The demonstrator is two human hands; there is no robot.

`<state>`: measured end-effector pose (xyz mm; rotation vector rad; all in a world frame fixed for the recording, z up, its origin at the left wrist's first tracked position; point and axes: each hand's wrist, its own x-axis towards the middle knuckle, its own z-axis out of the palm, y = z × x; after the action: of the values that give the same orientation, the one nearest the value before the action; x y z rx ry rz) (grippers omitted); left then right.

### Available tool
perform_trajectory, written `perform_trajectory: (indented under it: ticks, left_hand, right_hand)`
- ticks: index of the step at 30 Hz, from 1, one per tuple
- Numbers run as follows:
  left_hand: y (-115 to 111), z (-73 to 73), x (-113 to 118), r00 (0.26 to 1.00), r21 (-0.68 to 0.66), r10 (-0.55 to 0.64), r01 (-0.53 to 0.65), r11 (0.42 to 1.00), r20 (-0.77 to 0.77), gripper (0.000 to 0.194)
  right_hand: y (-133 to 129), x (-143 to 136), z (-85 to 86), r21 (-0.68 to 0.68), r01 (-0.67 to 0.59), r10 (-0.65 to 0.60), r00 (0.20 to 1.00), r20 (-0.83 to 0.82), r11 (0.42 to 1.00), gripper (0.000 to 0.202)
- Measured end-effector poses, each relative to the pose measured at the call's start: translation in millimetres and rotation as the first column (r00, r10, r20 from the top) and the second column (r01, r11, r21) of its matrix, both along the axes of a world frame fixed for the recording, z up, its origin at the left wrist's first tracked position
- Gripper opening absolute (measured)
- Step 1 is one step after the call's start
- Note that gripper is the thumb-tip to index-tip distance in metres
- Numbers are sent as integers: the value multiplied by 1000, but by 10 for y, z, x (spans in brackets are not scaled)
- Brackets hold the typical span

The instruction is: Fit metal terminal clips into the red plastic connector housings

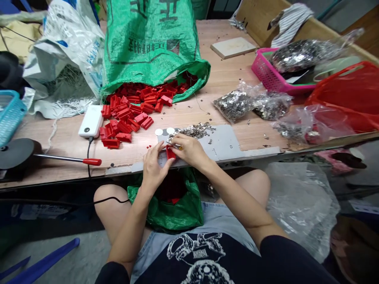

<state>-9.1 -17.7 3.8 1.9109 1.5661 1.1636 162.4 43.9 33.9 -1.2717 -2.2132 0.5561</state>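
Block (170, 152), red, angular, seemingly plastic, touches the left hand (153, 163).

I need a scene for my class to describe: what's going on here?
A seated person works at a table. The left hand holds a red part near the front edge; the right hand holds a thin tool close to it. Just beyond, small metal pieces lie heaped on a grey sheet. More red parts spill from a green sack onto the table.
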Motion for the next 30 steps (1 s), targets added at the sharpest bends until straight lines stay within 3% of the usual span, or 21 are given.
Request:
perform_trajectory:
  ticks: [8, 14, 19, 30]
  left_hand:
    - [-10, -29, 18, 995, 13, 27, -26, 1000, -91, 56]
    - [-47, -58, 64, 988, 86, 56, -44, 995, -144, 53]
    - [-48, -103, 97, 988, 174, 90, -67, 982, -125, 47]
    - [-18, -77, 99, 988, 211, 90, -63, 976, -122, 34]
  right_hand:
    - [-11, 177, -43, -42, -129, 126, 989, -84, 991, 26]
    - [-399, 166, 10, -89, 120, -129, 986, -102, 989, 46]
    - [-612, -12, -25, -13, 136, -136, 982, -131, 991, 39]
    - [-516, -127, -116, 92, 186, -166, 967, -195, 978, 24]
